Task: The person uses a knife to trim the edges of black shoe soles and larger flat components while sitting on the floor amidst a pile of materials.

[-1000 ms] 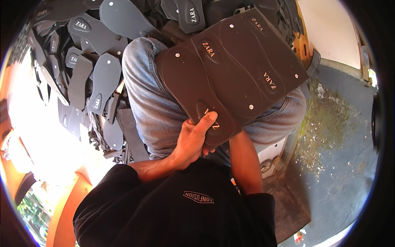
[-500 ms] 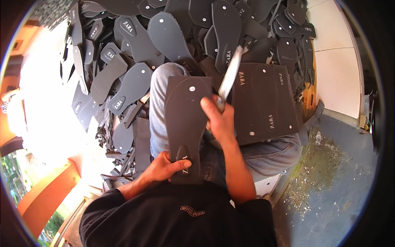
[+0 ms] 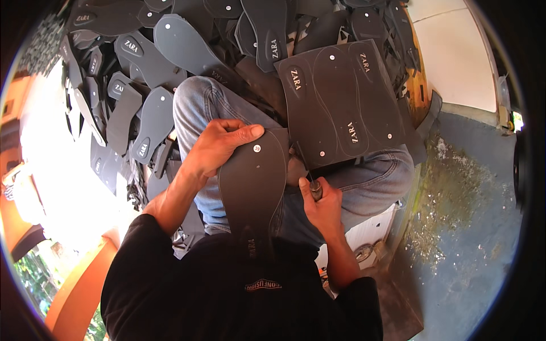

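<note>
A dark foam shoe sole piece (image 3: 251,190), with a small white round mark near its far end, lies lengthwise over my lap. My left hand (image 3: 219,148) grips its far end, thumb on top; some fingers are hidden. My right hand (image 3: 325,210) is closed round the handle of a knife (image 3: 316,190), just right of the sole piece. The blade is seen nearly edge-on, and I cannot tell whether it touches the foam. A wide dark foam sheet (image 3: 335,105) marked with sole outlines rests on my right thigh.
A large heap of cut dark soles (image 3: 190,48) and scraps spreads beyond my knees and to the left. At right are a pale tiled surface (image 3: 455,57) and a grey-blue floor (image 3: 466,227) strewn with debris. A brown flat piece (image 3: 398,307) lies at lower right.
My left hand has moved from the sole piece's near end to its far end. The knife has come down and nearer me, its blade turned from broadside to nearly edge-on.
</note>
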Demonstrator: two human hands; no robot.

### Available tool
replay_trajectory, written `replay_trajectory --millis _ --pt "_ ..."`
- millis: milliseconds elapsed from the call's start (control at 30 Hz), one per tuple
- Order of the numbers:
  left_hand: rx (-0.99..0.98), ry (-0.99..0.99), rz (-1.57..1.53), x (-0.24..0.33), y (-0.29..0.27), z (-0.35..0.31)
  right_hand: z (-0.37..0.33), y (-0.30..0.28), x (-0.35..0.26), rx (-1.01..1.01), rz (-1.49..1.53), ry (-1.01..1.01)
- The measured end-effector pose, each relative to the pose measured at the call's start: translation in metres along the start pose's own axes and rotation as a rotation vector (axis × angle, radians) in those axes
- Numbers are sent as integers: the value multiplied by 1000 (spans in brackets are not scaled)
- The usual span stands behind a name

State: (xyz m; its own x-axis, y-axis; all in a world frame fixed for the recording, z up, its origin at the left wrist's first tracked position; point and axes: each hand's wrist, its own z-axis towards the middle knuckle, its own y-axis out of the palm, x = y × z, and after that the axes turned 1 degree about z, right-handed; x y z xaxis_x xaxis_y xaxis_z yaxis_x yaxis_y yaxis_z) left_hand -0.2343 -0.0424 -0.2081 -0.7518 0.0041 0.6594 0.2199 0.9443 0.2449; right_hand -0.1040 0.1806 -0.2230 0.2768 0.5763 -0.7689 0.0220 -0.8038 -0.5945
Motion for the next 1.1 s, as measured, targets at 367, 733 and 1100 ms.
replay_trajectory --millis 367,733,1100 --pt "-60 31 175 10 6 -10 -15 -3 8 -124 -59 91" --pt "-78 33 217 4 21 -9 77 -2 -28 -123 339 101" --pt "-273 533 -360 -51 54 43 77 -54 -33 274 1098 245"
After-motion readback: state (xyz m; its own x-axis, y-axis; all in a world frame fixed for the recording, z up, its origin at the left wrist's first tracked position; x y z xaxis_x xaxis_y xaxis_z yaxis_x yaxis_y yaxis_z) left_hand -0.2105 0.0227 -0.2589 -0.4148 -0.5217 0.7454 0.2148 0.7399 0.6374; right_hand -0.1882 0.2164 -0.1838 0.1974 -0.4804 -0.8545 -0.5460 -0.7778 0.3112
